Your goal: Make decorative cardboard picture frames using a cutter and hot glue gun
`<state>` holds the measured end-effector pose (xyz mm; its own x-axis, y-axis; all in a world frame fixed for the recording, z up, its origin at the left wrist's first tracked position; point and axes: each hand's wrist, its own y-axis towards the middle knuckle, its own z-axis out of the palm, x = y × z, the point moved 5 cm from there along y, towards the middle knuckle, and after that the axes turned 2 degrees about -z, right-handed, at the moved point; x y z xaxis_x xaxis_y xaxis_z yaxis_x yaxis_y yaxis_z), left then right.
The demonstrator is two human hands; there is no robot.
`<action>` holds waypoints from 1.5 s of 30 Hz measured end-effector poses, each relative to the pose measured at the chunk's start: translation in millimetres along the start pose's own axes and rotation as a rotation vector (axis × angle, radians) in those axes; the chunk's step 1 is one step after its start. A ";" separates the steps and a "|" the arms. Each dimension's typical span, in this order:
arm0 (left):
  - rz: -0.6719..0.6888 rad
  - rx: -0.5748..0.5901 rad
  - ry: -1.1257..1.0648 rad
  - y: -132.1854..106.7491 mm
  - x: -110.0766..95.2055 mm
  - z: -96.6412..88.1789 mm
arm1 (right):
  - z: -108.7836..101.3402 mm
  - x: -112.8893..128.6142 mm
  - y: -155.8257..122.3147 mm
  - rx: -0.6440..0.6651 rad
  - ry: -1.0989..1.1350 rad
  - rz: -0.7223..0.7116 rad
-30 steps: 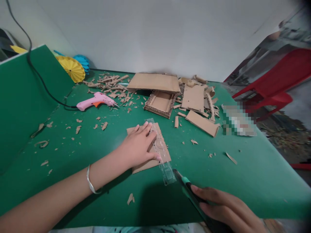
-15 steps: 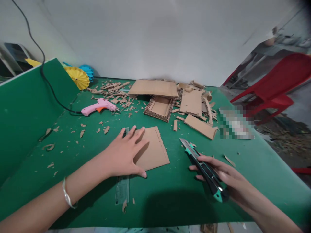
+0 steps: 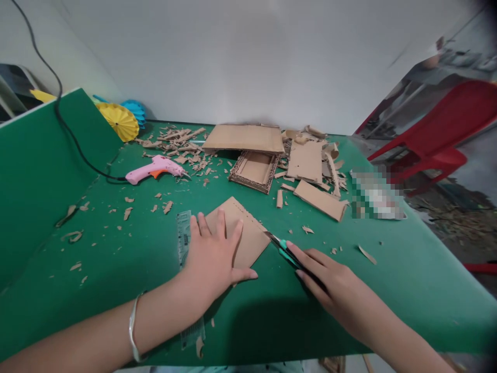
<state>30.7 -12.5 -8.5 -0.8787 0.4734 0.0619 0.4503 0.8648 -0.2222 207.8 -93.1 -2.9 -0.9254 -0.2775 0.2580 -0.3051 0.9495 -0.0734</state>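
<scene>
Cardboard (image 3: 251, 242) lay on the green table (image 3: 388, 300) under the left hand (image 3: 213, 259), fingers spread, apparently for steadiness; the right hand (image 3: 336, 287) gripped a utility knife (image 3: 284, 250), blade at the cardboard's edge.

The flat brown cardboard piece (image 3: 252, 241) has been turned and now lies slanted. The transparent plastic ruler (image 3: 183, 233), before on top of it, is now at its left. The black-and-green cutter knife (image 3: 288, 254) has come to its right corner.

Left hand (image 3: 212, 261) spread on cardboard (image 3: 251, 235), right hand (image 3: 334, 280) holding utility knife (image 3: 286, 252) at its edge, clear ruler (image 3: 183, 230) alongside
</scene>
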 end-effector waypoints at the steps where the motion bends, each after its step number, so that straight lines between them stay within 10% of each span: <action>1: 0.033 -0.033 0.001 2.0 -0.5 -0.2 | -0.3 1.1 0.6 -0.012 -0.039 -0.018; 7: 0.439 -0.121 -0.095 12.5 -10.7 3.9 | -5.7 7.5 2.8 -0.068 -0.197 -0.097; 28: 0.402 -0.077 -0.174 16.1 -4.6 8.7 | -18.8 6.2 -25.1 -0.026 -0.091 -0.020; 45: 0.352 -0.139 -0.162 19.0 7.5 10.8 | -23.8 16.6 23.7 -0.011 -0.090 -0.224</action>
<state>31.0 5.7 -22.7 -0.6760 0.7213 -0.1510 0.7350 0.6746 -0.0685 190.5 -71.8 22.6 -0.8514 -0.4929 0.1793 -0.5030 0.8642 -0.0130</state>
